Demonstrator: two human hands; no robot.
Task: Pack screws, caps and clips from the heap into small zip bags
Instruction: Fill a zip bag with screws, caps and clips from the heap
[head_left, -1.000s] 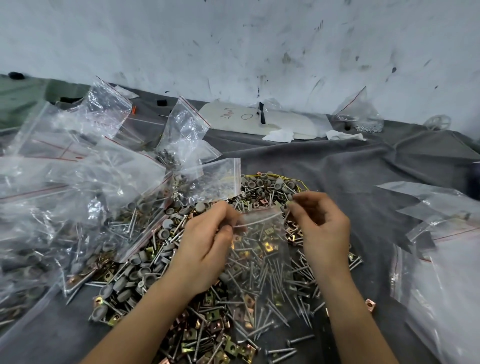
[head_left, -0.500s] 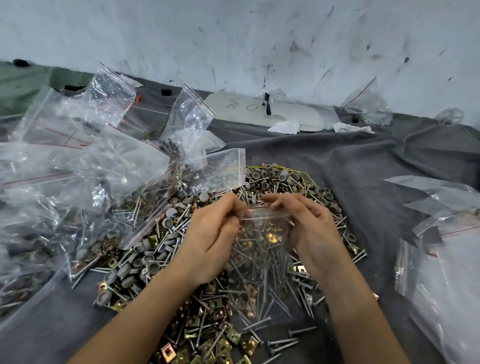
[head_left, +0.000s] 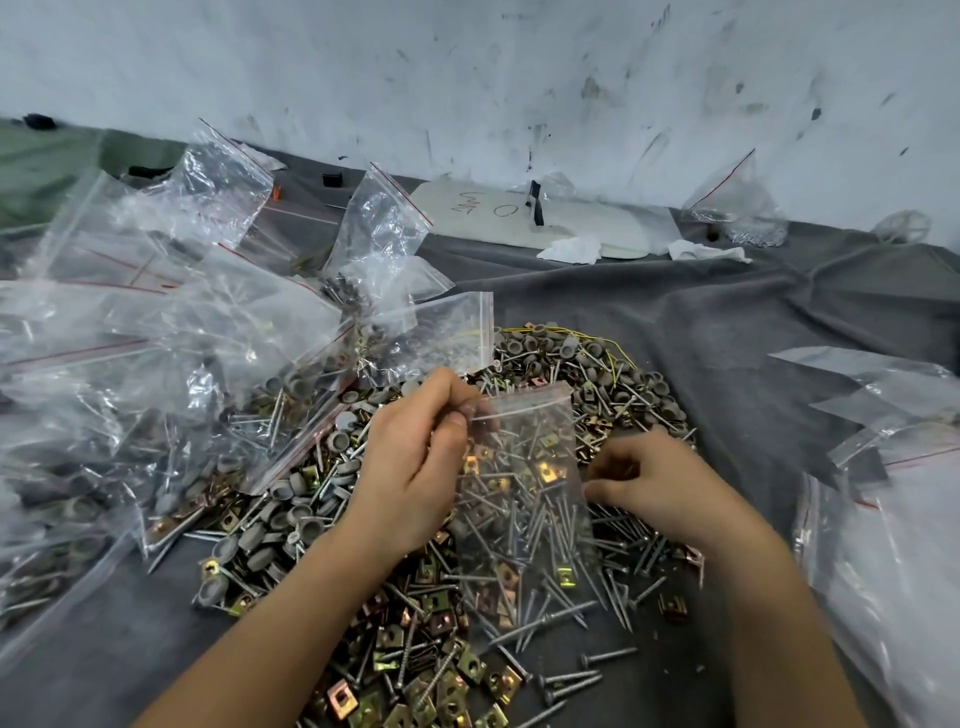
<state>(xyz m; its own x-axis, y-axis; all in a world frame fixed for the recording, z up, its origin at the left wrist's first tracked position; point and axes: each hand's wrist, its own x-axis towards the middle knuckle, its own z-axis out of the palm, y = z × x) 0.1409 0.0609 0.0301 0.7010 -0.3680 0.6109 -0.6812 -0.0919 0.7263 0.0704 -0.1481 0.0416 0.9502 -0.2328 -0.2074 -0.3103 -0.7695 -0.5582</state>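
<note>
Left hand (head_left: 415, 467) pinches the small zip bag (head_left: 530, 452) by its top corner, above the heap (head_left: 415, 649). Right hand (head_left: 660, 488) curls into the heap, can't tell if it's gripping anything. Filling step. Next: lift parts, drop through bag mouth.

Scuffed white wall (head_left: 467, 78) across 12 o'clock, covered in dark marks. Wrinkled grey cloth (head_left: 727, 322) covers the work surface. Green patch (head_left: 47, 156) at 10. White board (head_left: 587, 223) at 12, by the wall.

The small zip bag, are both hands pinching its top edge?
No, only the left hand pinches its top corner; the right hand sits lower, beside the bag over the heap.
</note>
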